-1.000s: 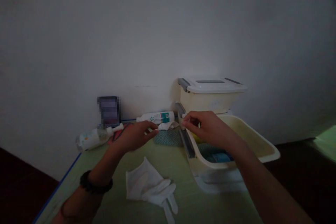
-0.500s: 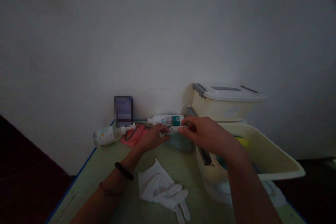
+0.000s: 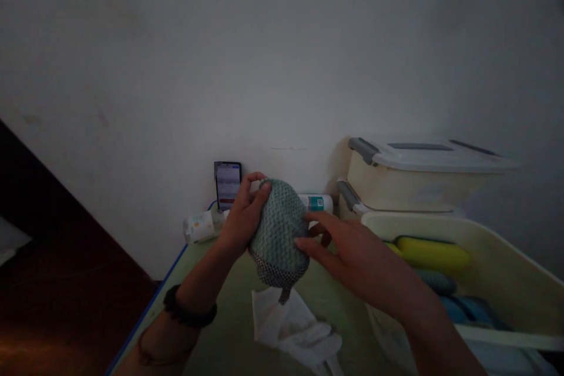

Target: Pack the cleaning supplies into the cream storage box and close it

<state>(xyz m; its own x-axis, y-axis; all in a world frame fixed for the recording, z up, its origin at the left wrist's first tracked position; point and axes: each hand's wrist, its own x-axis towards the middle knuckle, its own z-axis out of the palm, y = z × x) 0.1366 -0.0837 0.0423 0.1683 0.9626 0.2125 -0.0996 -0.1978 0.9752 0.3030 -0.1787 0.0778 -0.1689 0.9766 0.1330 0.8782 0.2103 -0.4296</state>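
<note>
My left hand [image 3: 240, 220] grips a teal knitted scrubber pad [image 3: 277, 232] by its upper left edge and holds it up above the green table [image 3: 211, 329]. The pad has a dark mesh lower edge. My right hand [image 3: 348, 249] touches the pad's right side with its fingers stretched out. White gloves [image 3: 295, 329] lie on the table just below the pad.
An open cream bin [image 3: 497, 270] at the right holds a yellow item [image 3: 434, 251] and blue items. A lidded cream box [image 3: 423, 173] stands behind it. A phone [image 3: 228, 182] leans on the wall, with two white bottles [image 3: 200, 226] lying near it.
The teal pad lay on the table before; my left hand has lifted it up. My right hand let go of a small white thing and moved to the pad's side. The view shifted left.
</note>
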